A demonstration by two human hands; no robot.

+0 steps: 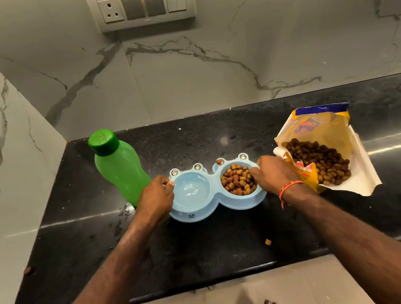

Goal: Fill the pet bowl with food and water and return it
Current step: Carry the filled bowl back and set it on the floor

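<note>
Pale-blue plastic double pet bowl: stiff, light, water likely to slosh. Left hand and right hand clamp opposite rims; keep level.

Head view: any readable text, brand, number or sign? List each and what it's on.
None legible.
Food bag: printed graphics, too blurred to read.
Pet bowl: small round front mark, too small.
Bottle cap: faint embossing, unreadable.
Switch plate: no readable marking.
</note>
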